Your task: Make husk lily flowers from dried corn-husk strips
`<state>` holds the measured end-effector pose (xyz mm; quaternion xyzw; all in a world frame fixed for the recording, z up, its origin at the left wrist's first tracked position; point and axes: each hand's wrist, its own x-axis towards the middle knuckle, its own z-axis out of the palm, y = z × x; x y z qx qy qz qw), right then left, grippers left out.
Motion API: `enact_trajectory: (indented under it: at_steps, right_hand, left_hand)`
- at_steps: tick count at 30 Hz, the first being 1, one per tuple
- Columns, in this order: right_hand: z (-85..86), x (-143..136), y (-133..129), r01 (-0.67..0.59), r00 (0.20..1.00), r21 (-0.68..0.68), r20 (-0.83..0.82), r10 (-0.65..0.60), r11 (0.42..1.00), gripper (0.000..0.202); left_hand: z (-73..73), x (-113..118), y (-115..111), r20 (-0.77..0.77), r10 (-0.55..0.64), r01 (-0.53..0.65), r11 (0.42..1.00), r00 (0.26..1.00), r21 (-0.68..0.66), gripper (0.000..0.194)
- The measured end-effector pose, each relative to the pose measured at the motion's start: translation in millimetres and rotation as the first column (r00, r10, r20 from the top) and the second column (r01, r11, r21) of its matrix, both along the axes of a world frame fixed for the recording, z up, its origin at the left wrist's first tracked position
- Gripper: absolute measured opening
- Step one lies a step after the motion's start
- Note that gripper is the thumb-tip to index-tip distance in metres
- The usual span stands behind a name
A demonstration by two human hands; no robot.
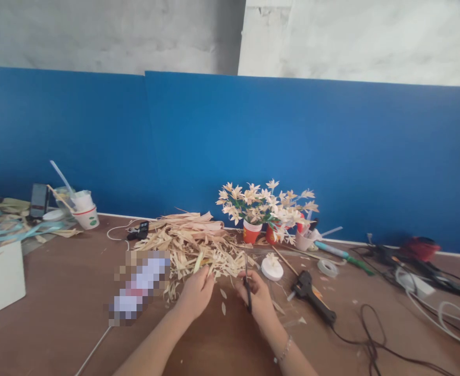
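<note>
At the near edge of the heap of dry husk strips [200, 235], on the brown table [69, 292], your 2 hands work just apart from each other. Your left hand [196, 292] has its thumb and fingers pressed together, pinching a pale strip [198, 260] that points away from you into the heap. Your right hand [258, 296] curls its fingers round the handles of the black scissors [248, 292], whose blades point away from you; the blades are perhaps nearly together, but they show too thin to be sure. Between your forearms and the heap, 2 small leaf-shaped pieces [224, 308] lie flat on the table. Just beyond your right hand sits a round white lid [272, 268], and to the right of it lie a black glue gun [311, 297] and a roll of clear tape [327, 268]. Behind the lid, pale flowers [267, 203] stand in red cups [250, 233] near the blue partition [253, 130]
</note>
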<state>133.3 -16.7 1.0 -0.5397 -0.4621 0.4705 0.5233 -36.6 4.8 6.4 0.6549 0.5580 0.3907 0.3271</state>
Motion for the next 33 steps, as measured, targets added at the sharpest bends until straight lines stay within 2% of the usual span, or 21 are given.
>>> enact_trajectory:
  at_steps: [4, 8, 13, 15, 18, 21, 23, 24, 26, 29, 33]
  right_hand:
    - [-1.5, 0.5, 0.3, -0.001, 1.000, -0.006, 0.010, 0.001, 1.000, 0.044]
    - [-3.7, 1.0, 0.9, -0.016, 1.000, -0.017, -0.010, 0.016, 1.000, 0.044]
    - [-4.8, 0.6, 1.5, -0.021, 1.000, -0.004, -0.021, 0.021, 1.000, 0.045]
    - [-4.4, 0.5, 1.3, -0.022, 1.000, -0.013, -0.013, 0.022, 1.000, 0.044]
    - [-3.8, 0.3, 0.9, -0.030, 1.000, -0.023, -0.011, 0.030, 0.999, 0.044]
    - [-4.1, 0.4, 1.2, -0.033, 0.999, -0.018, -0.009, 0.033, 0.999, 0.045]
    - [-5.2, 0.6, 1.8, -0.031, 1.000, -0.006, -0.004, 0.031, 0.999, 0.044]
    - [-5.9, 0.9, 2.2, -0.028, 1.000, 0.000, 0.001, 0.028, 1.000, 0.044]
    - [-7.5, 1.5, 2.8, -0.020, 1.000, 0.015, 0.015, 0.019, 1.000, 0.043]
    - [-9.4, 2.6, 2.7, -0.006, 0.998, 0.076, 0.059, 0.002, 0.997, 0.038]
    - [-10.2, 3.4, 1.7, 0.025, 0.989, 0.137, 0.140, -0.045, 0.990, 0.032]
  left_hand:
    - [0.5, 0.9, -2.2, -0.115, -0.119, 0.127, 0.990, 0.986, 0.060, 0.019]
    - [1.7, 0.5, -1.4, -0.199, -0.096, 0.120, 0.986, 0.975, 0.112, 0.023]
    - [6.4, 0.0, -2.8, -0.295, -0.116, 0.142, 0.988, 0.949, 0.067, 0.022]
    - [6.4, 0.2, -3.8, -0.236, -0.130, 0.148, 0.987, 0.963, 0.063, 0.022]
    - [0.2, 1.5, -3.1, -0.004, -0.158, 0.158, 0.987, 0.987, -0.008, 0.020]
    - [-9.5, 3.4, 0.8, 0.248, -0.172, 0.220, 0.958, 0.953, -0.184, 0.020]
    - [-12.8, 3.7, 3.3, 0.310, -0.168, 0.246, 0.942, 0.936, -0.230, 0.022]
    - [-12.7, 3.4, 4.0, 0.292, -0.171, 0.234, 0.952, 0.941, -0.198, 0.023]
    - [-9.8, 2.0, 3.6, 0.177, -0.183, 0.194, 0.980, 0.967, -0.047, 0.026]
    - [-3.9, 1.4, 0.0, -0.069, -0.198, 0.206, 0.966, 0.978, 0.156, 0.027]
    - [-4.9, 5.6, -2.7, -0.377, -0.199, 0.275, 0.948, 0.905, 0.160, 0.026]
